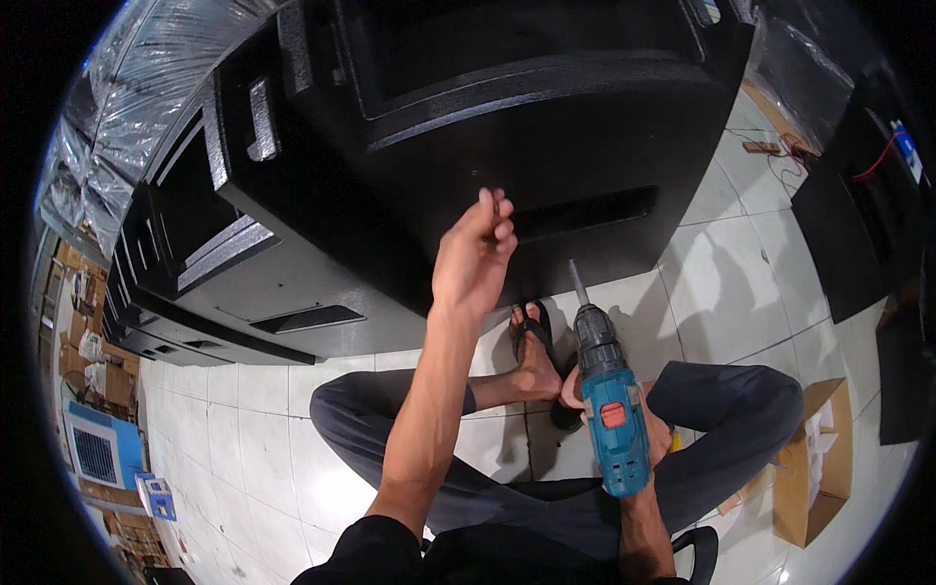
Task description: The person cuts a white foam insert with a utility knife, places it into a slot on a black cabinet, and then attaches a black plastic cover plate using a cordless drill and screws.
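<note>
A large black speaker-like cabinet stands in front of me, with a long slot low in its front panel. My left hand is raised before that panel with its fingers curled together. Whatever it may pinch is too small to make out. My right hand is wrapped round the grip of a teal and black cordless drill. The drill's long bit points up and away, toward the bottom edge of the cabinet. Its tip appears apart from the panel.
More black cabinets line up to the left. Clear plastic wrap hangs behind them. To the right stand a black panel and an open cardboard box. A red wire lies on the tiled floor. A blue and white air cooler stands far left.
</note>
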Action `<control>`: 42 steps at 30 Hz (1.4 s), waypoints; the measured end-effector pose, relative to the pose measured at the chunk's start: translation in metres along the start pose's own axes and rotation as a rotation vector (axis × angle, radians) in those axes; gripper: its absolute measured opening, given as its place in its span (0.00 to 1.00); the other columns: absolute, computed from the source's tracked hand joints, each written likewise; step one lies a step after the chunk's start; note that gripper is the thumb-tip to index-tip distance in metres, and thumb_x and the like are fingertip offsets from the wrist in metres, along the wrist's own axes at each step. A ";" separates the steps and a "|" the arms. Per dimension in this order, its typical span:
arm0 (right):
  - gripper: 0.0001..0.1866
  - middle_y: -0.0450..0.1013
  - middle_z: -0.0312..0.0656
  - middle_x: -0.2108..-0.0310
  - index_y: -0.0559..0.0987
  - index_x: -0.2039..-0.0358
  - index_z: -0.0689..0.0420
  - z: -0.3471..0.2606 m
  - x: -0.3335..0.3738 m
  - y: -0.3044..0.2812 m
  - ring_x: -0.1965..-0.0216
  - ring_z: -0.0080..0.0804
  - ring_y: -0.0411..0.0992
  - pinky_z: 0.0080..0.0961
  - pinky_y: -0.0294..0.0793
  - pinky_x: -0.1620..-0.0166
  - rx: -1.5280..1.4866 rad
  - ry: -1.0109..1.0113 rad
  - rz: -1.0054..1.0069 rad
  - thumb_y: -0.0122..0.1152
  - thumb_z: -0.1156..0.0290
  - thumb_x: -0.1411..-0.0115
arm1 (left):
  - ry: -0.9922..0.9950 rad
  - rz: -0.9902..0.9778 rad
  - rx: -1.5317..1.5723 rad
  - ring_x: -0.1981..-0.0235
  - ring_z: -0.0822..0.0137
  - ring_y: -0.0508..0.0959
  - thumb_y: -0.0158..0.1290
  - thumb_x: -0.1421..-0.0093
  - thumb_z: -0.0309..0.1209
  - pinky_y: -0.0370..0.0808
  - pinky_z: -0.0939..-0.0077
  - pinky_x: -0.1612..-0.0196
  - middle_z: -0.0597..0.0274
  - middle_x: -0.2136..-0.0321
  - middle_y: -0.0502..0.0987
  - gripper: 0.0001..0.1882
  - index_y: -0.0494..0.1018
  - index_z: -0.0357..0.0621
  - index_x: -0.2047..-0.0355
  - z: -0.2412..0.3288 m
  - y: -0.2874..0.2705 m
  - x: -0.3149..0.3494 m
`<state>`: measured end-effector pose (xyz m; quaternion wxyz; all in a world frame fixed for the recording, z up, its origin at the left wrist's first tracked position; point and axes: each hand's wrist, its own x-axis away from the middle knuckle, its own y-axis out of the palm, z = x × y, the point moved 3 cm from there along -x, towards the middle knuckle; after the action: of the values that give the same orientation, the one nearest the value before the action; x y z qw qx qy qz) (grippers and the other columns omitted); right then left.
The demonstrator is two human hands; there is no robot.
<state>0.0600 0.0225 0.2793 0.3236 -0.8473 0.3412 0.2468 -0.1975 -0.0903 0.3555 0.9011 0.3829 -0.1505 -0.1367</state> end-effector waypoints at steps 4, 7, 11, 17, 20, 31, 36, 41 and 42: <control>0.19 0.78 0.41 0.72 0.80 0.67 0.60 0.012 0.015 -0.007 0.75 0.34 0.77 0.28 0.76 0.70 0.004 -0.020 -0.008 0.75 0.64 0.56 | -0.078 0.041 -0.211 0.77 0.77 0.68 0.52 0.35 0.34 0.65 0.85 0.73 0.61 0.69 0.77 0.12 0.73 0.37 0.59 -0.034 -0.010 0.026; 0.17 0.78 0.40 0.73 0.80 0.69 0.59 0.011 0.017 -0.013 0.75 0.34 0.77 0.28 0.77 0.69 -0.047 -0.010 -0.072 0.75 0.64 0.56 | -0.133 0.020 -0.185 0.79 0.77 0.66 0.52 0.35 0.35 0.65 0.83 0.74 0.61 0.71 0.77 0.12 0.74 0.37 0.62 -0.050 -0.011 0.039; 0.17 0.78 0.39 0.73 0.80 0.70 0.58 0.010 0.023 -0.018 0.75 0.34 0.76 0.28 0.77 0.68 -0.053 0.031 -0.119 0.75 0.63 0.56 | -0.153 -0.045 -0.099 0.78 0.77 0.65 0.51 0.34 0.36 0.66 0.82 0.71 0.58 0.66 0.78 0.12 0.74 0.37 0.63 -0.059 -0.018 0.043; 0.16 0.77 0.39 0.73 0.79 0.70 0.56 -0.002 0.006 -0.018 0.76 0.34 0.76 0.29 0.77 0.68 -0.109 0.012 -0.071 0.76 0.63 0.56 | -0.184 -0.034 -0.055 0.78 0.76 0.65 0.51 0.34 0.37 0.64 0.83 0.72 0.58 0.66 0.78 0.13 0.75 0.38 0.65 -0.056 -0.013 0.045; 0.17 0.77 0.39 0.73 0.79 0.69 0.57 -0.004 0.006 -0.015 0.74 0.35 0.76 0.29 0.77 0.66 -0.058 -0.053 -0.116 0.76 0.63 0.57 | -0.192 -0.049 -0.055 0.79 0.76 0.64 0.52 0.35 0.37 0.67 0.79 0.69 0.59 0.67 0.78 0.12 0.75 0.39 0.64 -0.054 -0.018 0.047; 0.26 0.76 0.41 0.63 0.79 0.62 0.58 0.002 0.033 -0.025 0.62 0.40 0.72 0.36 0.69 0.54 0.346 -0.057 -0.208 0.75 0.53 0.55 | -0.186 -0.070 -0.085 0.83 0.77 0.62 0.53 0.36 0.35 0.76 0.71 0.58 0.55 0.67 0.79 0.11 0.75 0.38 0.62 -0.048 -0.030 0.050; 0.24 0.76 0.43 0.62 0.80 0.61 0.57 -0.016 0.016 -0.023 0.61 0.42 0.72 0.37 0.68 0.52 0.372 -0.175 -0.306 0.73 0.54 0.52 | -0.194 -0.089 -0.020 0.79 0.75 0.65 0.54 0.36 0.35 0.75 0.74 0.59 0.52 0.63 0.78 0.12 0.74 0.37 0.61 -0.052 -0.036 0.052; 0.18 0.77 0.43 0.60 0.81 0.62 0.56 -0.007 0.025 -0.021 0.59 0.43 0.72 0.39 0.68 0.50 0.344 -0.193 -0.277 0.71 0.60 0.49 | -0.240 0.238 -0.070 0.73 0.72 0.70 0.52 0.36 0.33 0.72 0.76 0.62 0.55 0.64 0.77 0.11 0.72 0.36 0.60 -0.066 -0.061 0.043; 0.17 0.77 0.43 0.60 0.81 0.63 0.56 -0.007 0.030 -0.020 0.58 0.44 0.72 0.40 0.67 0.50 0.292 -0.136 -0.280 0.70 0.60 0.49 | -0.216 0.339 -0.074 0.72 0.71 0.70 0.51 0.35 0.33 0.70 0.77 0.66 0.55 0.67 0.76 0.10 0.72 0.36 0.62 -0.078 -0.091 0.036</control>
<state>0.0955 0.0167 0.2724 0.4964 -0.8119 0.2297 0.2038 -0.1475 -0.1137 0.2437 0.9034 0.3019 -0.3032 -0.0289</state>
